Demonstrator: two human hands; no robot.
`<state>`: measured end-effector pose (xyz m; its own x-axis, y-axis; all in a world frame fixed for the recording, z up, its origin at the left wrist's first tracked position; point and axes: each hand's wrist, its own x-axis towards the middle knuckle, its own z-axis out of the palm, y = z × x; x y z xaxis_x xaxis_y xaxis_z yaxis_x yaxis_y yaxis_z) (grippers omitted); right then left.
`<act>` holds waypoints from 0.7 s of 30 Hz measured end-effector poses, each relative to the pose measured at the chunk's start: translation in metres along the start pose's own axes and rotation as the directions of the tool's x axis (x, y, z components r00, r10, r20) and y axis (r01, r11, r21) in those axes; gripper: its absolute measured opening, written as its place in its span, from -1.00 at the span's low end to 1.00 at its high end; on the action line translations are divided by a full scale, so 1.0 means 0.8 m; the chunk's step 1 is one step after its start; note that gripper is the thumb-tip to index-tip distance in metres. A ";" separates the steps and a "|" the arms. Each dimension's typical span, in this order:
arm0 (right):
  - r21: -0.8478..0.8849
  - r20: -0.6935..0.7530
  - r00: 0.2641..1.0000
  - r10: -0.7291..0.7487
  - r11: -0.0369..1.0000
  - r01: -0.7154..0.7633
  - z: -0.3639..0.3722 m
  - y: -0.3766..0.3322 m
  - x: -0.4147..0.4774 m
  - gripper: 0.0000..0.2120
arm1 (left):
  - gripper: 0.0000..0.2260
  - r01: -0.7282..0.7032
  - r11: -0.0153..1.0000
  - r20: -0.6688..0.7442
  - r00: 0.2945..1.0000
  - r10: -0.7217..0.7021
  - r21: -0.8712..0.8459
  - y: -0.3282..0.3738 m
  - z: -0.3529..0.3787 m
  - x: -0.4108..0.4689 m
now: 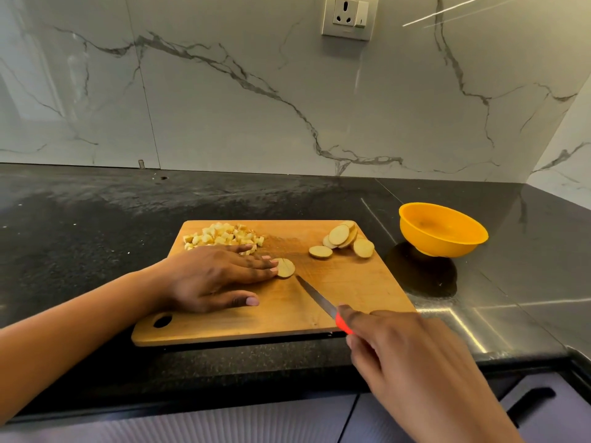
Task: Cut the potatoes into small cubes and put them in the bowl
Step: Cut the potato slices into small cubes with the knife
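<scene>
On black stone counter [96, 235], wooden cutting board [351, 282] with pale potato cubes [224, 238] heaped far left and round potato slices [343, 239] far right. Left hand [211, 276] flat, straight fingers [256, 266] pressing single scored slice [285, 267]. Right hand [406, 353] clamped on red-handled knife [315, 295], tip beside that slice. Orange plastic bowl [447, 244] just right of board.

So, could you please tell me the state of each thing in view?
Left hand: open, fingertips pressing one slice.
Right hand: gripping the knife.
Knife: tip beside that slice.
Cubes: piled on board.
Other slices: uncut, overlapping.
Bowl: upright, empty.
</scene>
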<state>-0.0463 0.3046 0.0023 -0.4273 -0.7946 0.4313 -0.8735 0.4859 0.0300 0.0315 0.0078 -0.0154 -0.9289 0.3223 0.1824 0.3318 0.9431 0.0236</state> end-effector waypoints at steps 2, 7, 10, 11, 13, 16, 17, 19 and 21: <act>0.057 -0.029 0.999 0.045 0.997 -0.043 -0.001 -0.004 0.007 -0.65 | -0.53 -0.016 1.000 -0.087 0.996 0.018 0.025 0.002 -0.001 -0.002; 0.162 -0.022 0.998 0.057 0.985 -0.053 0.025 -0.019 0.030 -0.64 | -0.55 -0.016 0.997 -0.123 0.992 0.025 0.073 0.004 -0.002 -0.002; 0.163 -0.013 0.998 0.056 0.985 -0.053 0.036 -0.024 0.035 -0.64 | -0.55 -0.019 0.996 -0.109 0.994 0.028 0.082 0.004 -0.001 -0.002; 0.163 -0.009 0.999 0.053 0.985 -0.050 0.039 -0.025 0.036 -0.64 | -0.55 -0.020 0.997 -0.103 0.994 0.028 0.080 0.003 -0.001 -0.002; 0.170 -0.017 0.999 0.039 0.985 -0.035 0.042 -0.025 0.038 -0.63 | -0.55 -0.023 0.997 -0.093 0.995 0.031 0.080 0.002 -0.001 -0.002; 0.170 -0.027 0.999 0.037 0.985 -0.032 0.046 -0.024 0.038 -0.62 | -0.54 -0.019 0.997 -0.082 0.996 0.025 0.075 0.001 0.000 -0.003; 0.178 -0.018 1.000 0.026 0.984 -0.022 0.043 -0.026 0.040 -0.62 | -0.53 -0.017 0.997 -0.079 0.997 0.023 0.075 0.000 0.000 -0.003; 0.188 0.037 0.999 -0.027 0.982 0.019 0.036 -0.030 0.046 -0.59 | -0.53 -0.014 0.997 -0.069 0.997 0.020 0.074 0.000 0.001 -0.003; 0.255 -0.041 0.998 -0.057 0.965 0.066 0.039 -0.028 0.056 -0.56 | -0.52 -0.011 0.998 -0.057 0.998 0.014 0.064 0.000 0.001 -0.002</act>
<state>-0.0532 0.2466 -0.0070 -0.3666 -0.8055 0.4657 -0.9303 0.3239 -0.1721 0.0331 0.0073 -0.0161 -0.9131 0.3306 0.2387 0.3307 0.9429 -0.0408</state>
